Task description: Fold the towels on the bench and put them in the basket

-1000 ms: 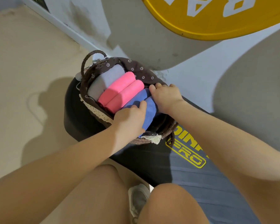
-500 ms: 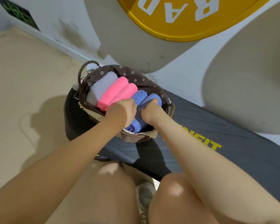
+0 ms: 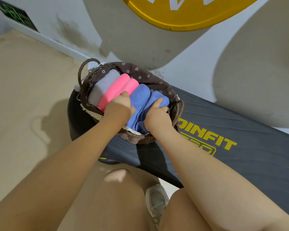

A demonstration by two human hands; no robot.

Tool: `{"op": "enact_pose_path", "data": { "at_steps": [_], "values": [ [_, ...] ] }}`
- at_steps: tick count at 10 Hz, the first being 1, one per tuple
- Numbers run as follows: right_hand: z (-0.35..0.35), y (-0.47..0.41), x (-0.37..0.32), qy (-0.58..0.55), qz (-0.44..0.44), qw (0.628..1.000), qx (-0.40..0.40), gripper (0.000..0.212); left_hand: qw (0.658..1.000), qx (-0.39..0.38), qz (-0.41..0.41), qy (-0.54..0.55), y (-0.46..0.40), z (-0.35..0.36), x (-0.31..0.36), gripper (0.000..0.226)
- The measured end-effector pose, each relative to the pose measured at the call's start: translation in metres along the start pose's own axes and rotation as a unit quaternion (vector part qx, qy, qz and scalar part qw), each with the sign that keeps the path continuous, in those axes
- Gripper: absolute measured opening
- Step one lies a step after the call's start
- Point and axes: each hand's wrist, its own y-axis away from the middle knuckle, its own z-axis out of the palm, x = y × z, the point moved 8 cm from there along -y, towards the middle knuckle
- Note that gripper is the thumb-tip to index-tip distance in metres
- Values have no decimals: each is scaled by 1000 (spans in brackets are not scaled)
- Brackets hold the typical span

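Note:
A brown wicker basket (image 3: 135, 138) with a dark flowered lining stands on the left end of the black bench (image 3: 240, 130). Folded towels lie side by side in it: a grey towel (image 3: 103, 85), a pink towel (image 3: 118, 88), and two blue towels (image 3: 140, 95). My left hand (image 3: 119, 105) rests on the seam between the pink towel and the left blue one, fingers curled. My right hand (image 3: 157, 113) grips the right blue towel (image 3: 158, 98) at its near end, thumb on top.
The bench carries yellow lettering and runs off to the right. A white wall with a yellow round sign (image 3: 182, 12) stands behind the basket. Beige floor (image 3: 23, 105) lies to the left. My knees and a grey shoe (image 3: 157, 199) are below the bench edge.
The view shifted right and up. My right hand moved from the basket's far side to the near end of the right blue towel; my left hand slid toward the pink towel.

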Motion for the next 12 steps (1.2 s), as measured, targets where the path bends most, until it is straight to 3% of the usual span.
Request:
{"op": "enact_pose_path", "data": {
  "at_steps": [2, 3, 4, 5, 6, 7, 8, 9, 10, 11, 12],
  "values": [
    [5, 5, -17, -68, -79, 994, -26, 80, 993, 14, 84, 81, 5, 4, 8, 44],
    [8, 8, -20, -37, -98, 994, -34, 72, 979, 45, 146, 131, 11, 0, 9, 37],
    [10, 3, -14, 21, -66, 997, -19, 65, 978, 50, 175, 104, 12, 6, 16, 26],
    [9, 0, -9, 42, -30, 999, 3, 57, 983, 5, 162, 83, 11, 18, 18, 34],
    [7, 1, -10, -99, -49, 993, -29, 59, 982, 0, 155, 109, 11, 16, 13, 51],
    [2, -2, -7, -347, -53, 935, -51, 86, 986, -33, 128, 104, 4, 19, 7, 63],
    [13, -1, -7, -357, -31, 928, -102, 84, 987, -60, 146, 30, 4, 25, 12, 60],
    [21, -2, -10, -236, -51, 960, -140, 89, 983, -7, 180, -30, 7, 19, 17, 60],
    [17, 1, -13, -231, -53, 958, -161, 92, 977, -40, 191, -84, 1, 20, 18, 57],
    [4, 15, -10, -182, -35, 973, -138, 83, 975, -97, 194, -45, 3, 9, 19, 50],
    [-41, 40, -23, 28, -91, 995, -42, 51, 975, -127, 183, 13, 12, -28, 25, 42]
  ]
}}
